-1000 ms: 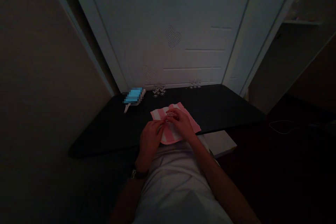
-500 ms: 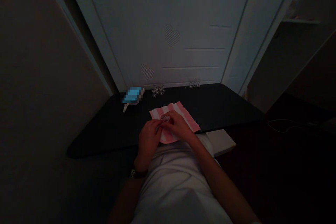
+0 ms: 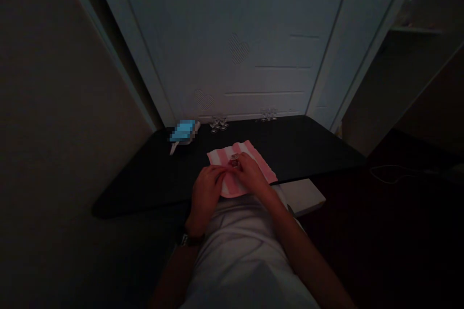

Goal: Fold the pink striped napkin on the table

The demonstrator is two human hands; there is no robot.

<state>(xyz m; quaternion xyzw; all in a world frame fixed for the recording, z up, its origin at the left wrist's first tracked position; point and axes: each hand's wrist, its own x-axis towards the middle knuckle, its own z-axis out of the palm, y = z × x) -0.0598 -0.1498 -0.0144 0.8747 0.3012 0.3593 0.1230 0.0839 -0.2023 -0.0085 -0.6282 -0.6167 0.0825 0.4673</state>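
Observation:
A pink-and-white striped cloth (image 3: 259,161) lies spread at the near edge of the dark table. Over it, my right hand (image 3: 252,176) is closed, thumb and fingers gripping a small clear glass-like piece (image 3: 234,158) with a round rim. My left hand (image 3: 207,190) is beside it at the cloth's left side, its fingers pinched together and their tips close to the right fingertips. What the left fingers hold is too dark and small to make out. A dark watch or band sits on my left wrist.
Two groups of several small clear pieces, one left (image 3: 219,123) and one right (image 3: 268,114), stand at the table's back edge. A phone-like device (image 3: 184,131) with a bright screen and white cable lies back left. A white box (image 3: 302,195) juts out below the near edge.
The small clear piece has shifted slightly right and now sits at my right fingertips. My left fingers have straightened a little towards the right. The cloth lies about where it was.

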